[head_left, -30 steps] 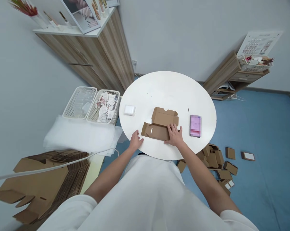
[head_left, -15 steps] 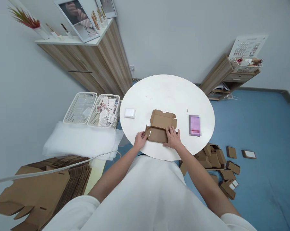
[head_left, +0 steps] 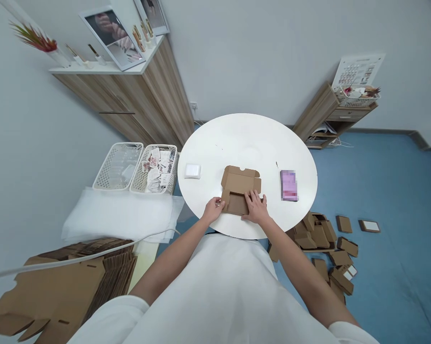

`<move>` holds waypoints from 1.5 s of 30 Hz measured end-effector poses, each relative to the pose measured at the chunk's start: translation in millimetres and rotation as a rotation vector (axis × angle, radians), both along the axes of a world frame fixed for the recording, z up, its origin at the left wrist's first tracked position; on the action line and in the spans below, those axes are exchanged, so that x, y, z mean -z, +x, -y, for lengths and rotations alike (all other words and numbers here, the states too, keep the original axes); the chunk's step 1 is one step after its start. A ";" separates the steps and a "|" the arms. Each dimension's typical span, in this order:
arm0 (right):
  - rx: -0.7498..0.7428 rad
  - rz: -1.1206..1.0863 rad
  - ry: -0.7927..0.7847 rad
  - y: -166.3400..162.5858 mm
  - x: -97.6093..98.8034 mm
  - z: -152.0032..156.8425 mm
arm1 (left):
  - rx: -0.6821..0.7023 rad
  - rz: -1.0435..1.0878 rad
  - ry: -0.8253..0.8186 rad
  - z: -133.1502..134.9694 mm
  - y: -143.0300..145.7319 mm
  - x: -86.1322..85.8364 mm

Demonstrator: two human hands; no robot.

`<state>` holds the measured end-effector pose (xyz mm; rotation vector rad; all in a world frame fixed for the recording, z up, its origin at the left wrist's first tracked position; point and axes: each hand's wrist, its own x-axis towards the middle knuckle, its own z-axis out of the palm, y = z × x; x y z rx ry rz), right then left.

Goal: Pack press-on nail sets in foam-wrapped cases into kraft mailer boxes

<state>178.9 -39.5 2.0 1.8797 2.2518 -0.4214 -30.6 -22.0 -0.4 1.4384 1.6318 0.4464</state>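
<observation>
A flat brown cardboard box blank (head_left: pixel 239 187) lies partly folded near the front edge of the round white table (head_left: pixel 251 138). My left hand (head_left: pixel 214 209) grips the blank's left flap, fingers curled round its edge, folding it inward. My right hand (head_left: pixel 256 208) presses flat on the blank's right front part, fingers spread. A small white packet (head_left: pixel 193 170) lies to the left on the table. A pink rectangular item (head_left: pixel 289 185) lies to the right.
Two white baskets (head_left: pixel 134 166) stand left of the table on white foam sheets (head_left: pixel 115 212). A stack of flat cardboard blanks (head_left: pixel 61 282) is at lower left. Several folded small boxes (head_left: pixel 326 243) lie on the blue floor at right. Wooden cabinets stand by the wall.
My left hand went from the bare table edge to the blank's left flap and folded it inward. The blank now looks narrower. My right hand stayed pressed on it.
</observation>
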 end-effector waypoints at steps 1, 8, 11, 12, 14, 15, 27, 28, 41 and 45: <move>-0.011 -0.002 -0.006 -0.6 -0.6 1.0 | 0.007 -0.038 0.001 -2.3 -1.0 1.0; -0.068 -0.016 -0.014 -4.1 -1.1 10.4 | 0.123 -0.216 -0.005 -12.1 -12.6 4.0; -0.070 -0.011 -0.016 -3.8 0.4 11.5 | 0.168 -0.248 0.008 -13.7 -14.7 2.9; -0.071 -0.008 -0.015 -3.7 0.9 11.3 | 0.183 -0.263 0.005 -14.4 -14.3 2.7; -0.074 0.000 -0.012 -3.7 1.5 10.4 | 0.207 -0.304 -0.011 -16.0 -12.2 2.6; -0.075 0.002 -0.009 -3.8 1.7 9.9 | 0.215 -0.333 -0.022 -16.8 -10.6 2.8; -0.085 0.021 0.015 -3.0 0.0 6.0 | 0.215 -0.547 -0.048 -21.9 6.2 3.7; -0.083 0.025 0.018 -2.2 -0.7 4.3 | 0.216 -0.530 -0.036 -21.2 6.4 3.8; -0.147 0.054 -0.001 14.7 -0.8 -15.0 | 0.618 -0.450 0.396 -18.1 15.9 -23.0; -0.158 0.000 -0.021 20.9 -13.4 -15.2 | 0.644 -0.495 0.315 -24.9 24.0 -16.1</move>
